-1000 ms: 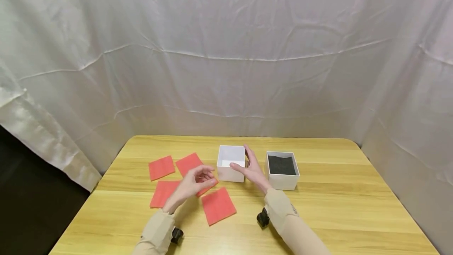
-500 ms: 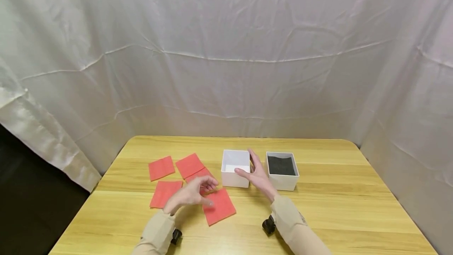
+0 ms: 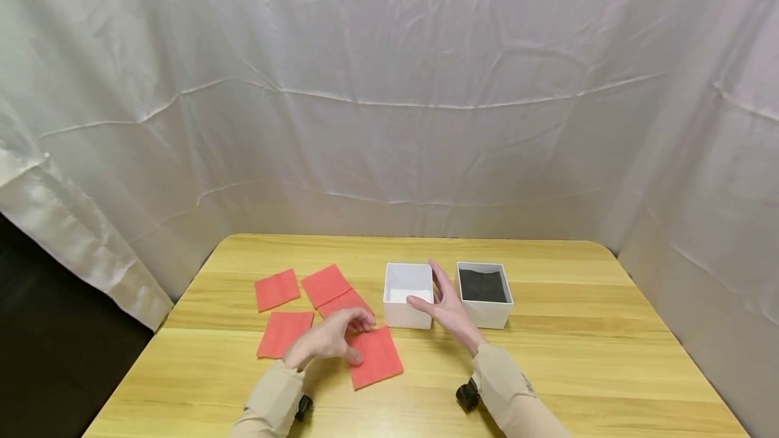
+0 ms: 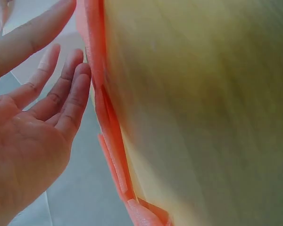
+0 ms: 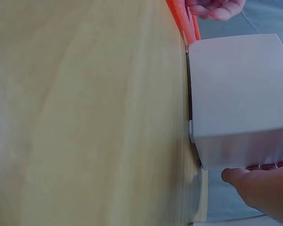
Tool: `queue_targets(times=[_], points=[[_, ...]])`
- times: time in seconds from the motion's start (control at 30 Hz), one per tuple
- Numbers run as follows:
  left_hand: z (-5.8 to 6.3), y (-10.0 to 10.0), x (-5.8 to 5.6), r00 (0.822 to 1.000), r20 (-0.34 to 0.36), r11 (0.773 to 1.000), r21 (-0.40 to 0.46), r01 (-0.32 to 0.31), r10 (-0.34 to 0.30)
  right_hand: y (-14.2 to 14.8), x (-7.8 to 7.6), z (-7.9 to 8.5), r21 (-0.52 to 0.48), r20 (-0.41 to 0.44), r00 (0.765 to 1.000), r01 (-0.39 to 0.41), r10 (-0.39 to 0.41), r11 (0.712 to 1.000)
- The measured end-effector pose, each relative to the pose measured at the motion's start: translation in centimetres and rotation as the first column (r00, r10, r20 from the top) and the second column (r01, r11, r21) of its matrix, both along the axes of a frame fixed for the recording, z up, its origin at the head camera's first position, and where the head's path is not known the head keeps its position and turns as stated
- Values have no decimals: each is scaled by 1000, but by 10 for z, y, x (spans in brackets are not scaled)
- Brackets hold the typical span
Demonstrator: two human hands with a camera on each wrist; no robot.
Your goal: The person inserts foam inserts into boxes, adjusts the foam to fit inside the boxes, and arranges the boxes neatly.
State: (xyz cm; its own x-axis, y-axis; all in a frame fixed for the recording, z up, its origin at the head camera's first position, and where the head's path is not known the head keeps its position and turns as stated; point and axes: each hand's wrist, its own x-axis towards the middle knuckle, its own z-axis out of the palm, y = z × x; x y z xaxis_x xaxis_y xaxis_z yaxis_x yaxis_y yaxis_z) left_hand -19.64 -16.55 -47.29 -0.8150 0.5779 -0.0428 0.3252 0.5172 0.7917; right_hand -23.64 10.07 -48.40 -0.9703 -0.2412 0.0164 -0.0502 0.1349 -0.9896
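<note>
My left hand [image 3: 335, 336] is over the near-right red cloth-like square [image 3: 383, 360], its fingers loosely bent and the thumb low by the square's left part. In the left wrist view, no sheet shows between the thumb and the fingers of that hand [image 4: 30, 132]. My right hand [image 3: 450, 308] grips a white open-topped box [image 3: 406, 316] at its right side, thumb at the front and fingers along the right wall. Its floor looks white. The right wrist view shows the box [image 5: 240, 84] upright on the table, with the fingers partly hidden behind it.
Right of my right hand stands a second white box [image 3: 487, 316] holding dark grey folded material [image 3: 483, 286]. Several other red squares [image 3: 277, 290] lie flat on the left half of the wooden table [image 3: 608, 330]. A pale curtain [image 3: 389, 140] hangs behind.
My right hand has shifted the white box a little right and towards me, close to the second box. The left hand has moved slightly nearer, onto the near-right red square.
</note>
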Motion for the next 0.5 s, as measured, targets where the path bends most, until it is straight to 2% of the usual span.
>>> queue_targets(times=[0.5], points=[[-2, -1, 1, 1000, -6, 999, -25, -20, 20, 1, 0, -1, 14, 12, 1000, -4, 4, 1000]])
